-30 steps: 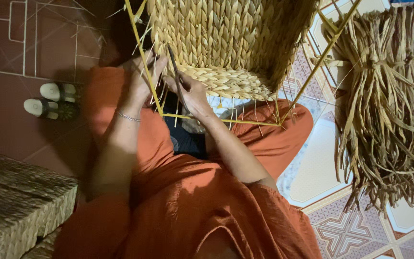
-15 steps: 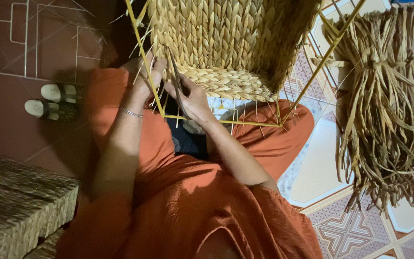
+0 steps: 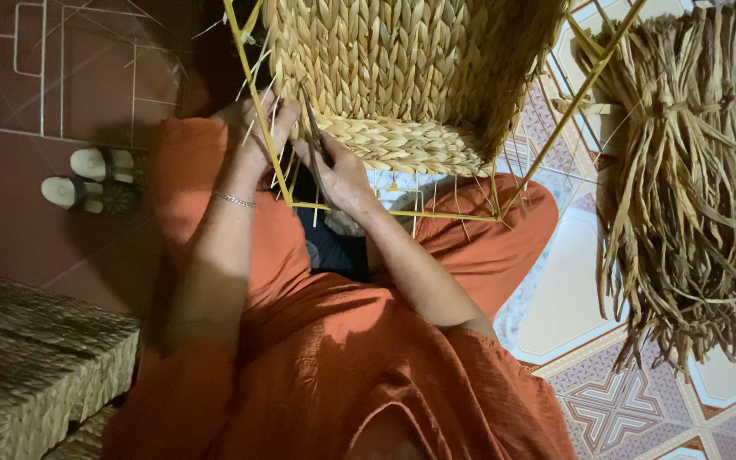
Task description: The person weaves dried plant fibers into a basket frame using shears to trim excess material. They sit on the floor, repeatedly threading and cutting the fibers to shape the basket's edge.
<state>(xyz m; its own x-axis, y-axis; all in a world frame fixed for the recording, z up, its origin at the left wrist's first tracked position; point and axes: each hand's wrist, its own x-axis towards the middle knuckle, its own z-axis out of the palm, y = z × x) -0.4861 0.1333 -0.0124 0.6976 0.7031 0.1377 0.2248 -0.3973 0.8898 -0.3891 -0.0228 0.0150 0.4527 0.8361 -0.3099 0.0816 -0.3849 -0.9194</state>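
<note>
Basket (image 3: 411, 77), half woven on a yellow wire frame (image 3: 259, 111), tipped toward the lap, open end away from camera; lowest braided row just above the frame's bottom rail, w/ bare stakes showing in the gap.

L hand (image 3: 253, 136): at basket's left corner, fingers curled and close together round the upright frame rod, thin loose fibres poking out between them. Looks like a steadying grip, not a pinch. Thin bracelet (image 3: 236, 200) on that wrist.

R hand (image 3: 342, 175): just right of the L one, nearly touching it, under the woven edge. Thumb and first fingers pinched on a dark strand (image 3: 310, 115); other fingers folded under, can't tell how tight.

Key relation: strand runs up and slightly left from the R hand's pinch, long axis near upright, about parallel to the frame rod and just right of it, lying across the basket's face. Top end lost against the weave, can't tell if tucked in. R hand nearer, already on it; L hand a finger's reach to the side, w/ the rod between.

Round about: big bundle (image 3: 692, 196) of dried fibre on the floor, well apart to the R, beyond the R knee, tied near its top. Pair of sandals (image 3: 87, 179) on dark tiles to the L. Woven box (image 3: 36, 366) near the L hip.
</note>
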